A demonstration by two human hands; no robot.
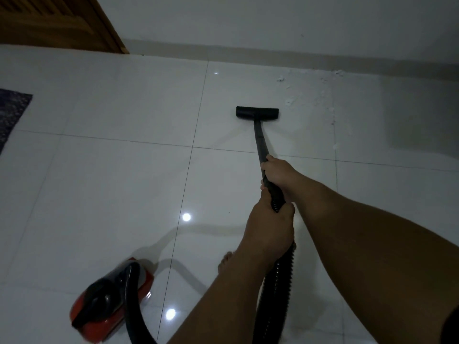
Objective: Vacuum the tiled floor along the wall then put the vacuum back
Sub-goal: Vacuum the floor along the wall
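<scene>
A black vacuum wand (258,137) slopes from my hands down to a flat black floor nozzle (257,112), which rests on the white glossy tiled floor (111,184) a short way from the wall. My right hand (278,175) grips the wand higher up. My left hand (269,229) is closed around the ribbed hose (275,289) just below it. The red and black vacuum body (109,299) sits on the floor at the lower left. White dust and crumbs (310,95) lie to the right of the nozzle, near the wall.
A white wall with a skirting board (298,55) runs across the top. A wooden door (57,23) stands at the top left. A dark mat (11,115) lies at the left edge. My bare foot (224,263) shows beneath my left forearm.
</scene>
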